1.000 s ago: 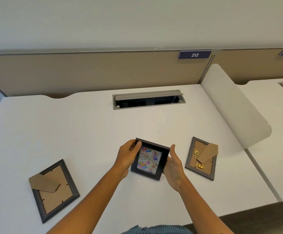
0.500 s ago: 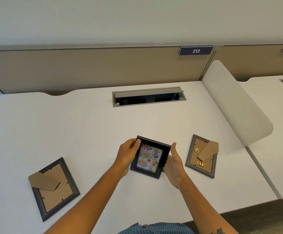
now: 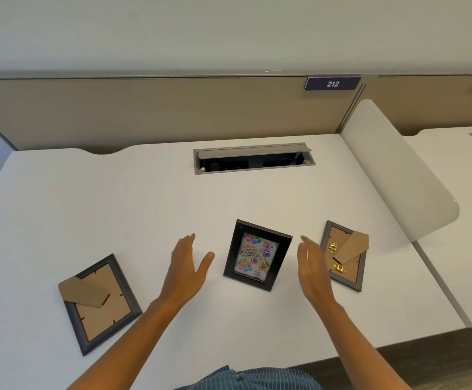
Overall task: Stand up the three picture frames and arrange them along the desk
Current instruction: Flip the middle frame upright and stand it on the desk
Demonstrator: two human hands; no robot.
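Note:
A black frame with a birthday picture [image 3: 256, 256] stands upright on the white desk [image 3: 116, 209], leaning back slightly, picture towards me. My left hand [image 3: 185, 270] is open just left of it, not touching. My right hand [image 3: 312, 270] is open just right of it, also apart from it. A grey frame [image 3: 98, 304] lies face down at the near left, its cardboard stand folded flat. Another grey frame [image 3: 344, 256] lies face down to the right, behind my right hand, with brass clips and a cardboard stand showing.
An open cable tray [image 3: 253, 159] is sunk into the desk at the back. A tan partition [image 3: 173, 111] with a "212" label [image 3: 332, 83] runs behind. A white curved divider [image 3: 398, 170] bounds the right side. The desk's front edge is close to my body.
Both hands held the birthday frame by its sides before. They have let go and spread apart, and the frame now stands by itself on the desk.

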